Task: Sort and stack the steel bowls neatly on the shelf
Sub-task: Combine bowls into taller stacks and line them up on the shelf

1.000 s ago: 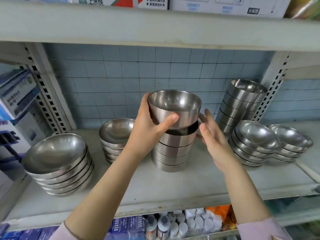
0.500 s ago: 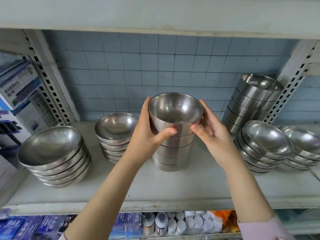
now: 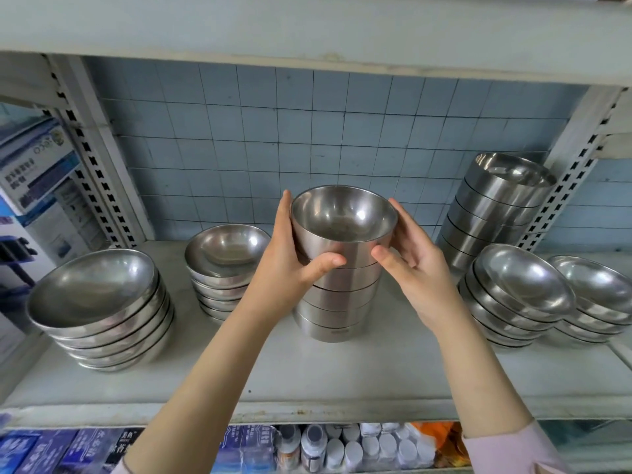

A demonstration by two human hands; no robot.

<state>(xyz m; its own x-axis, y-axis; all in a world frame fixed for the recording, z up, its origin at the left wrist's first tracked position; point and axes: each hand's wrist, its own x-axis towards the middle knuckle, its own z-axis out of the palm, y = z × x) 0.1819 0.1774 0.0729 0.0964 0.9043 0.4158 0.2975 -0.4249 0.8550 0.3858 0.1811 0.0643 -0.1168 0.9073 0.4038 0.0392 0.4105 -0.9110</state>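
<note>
cupping top bowl (image 3: 342, 227), hands (image 3: 290, 268) hiding stack (image 3: 337, 302) sides

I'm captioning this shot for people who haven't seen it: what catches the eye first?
Two bare hands, left hand and right hand, clasp the top bowl of the centre stack on the shelf. Around it stand more bowl piles: a wide stack at left, a tall stack leaning at the back right.
</note>
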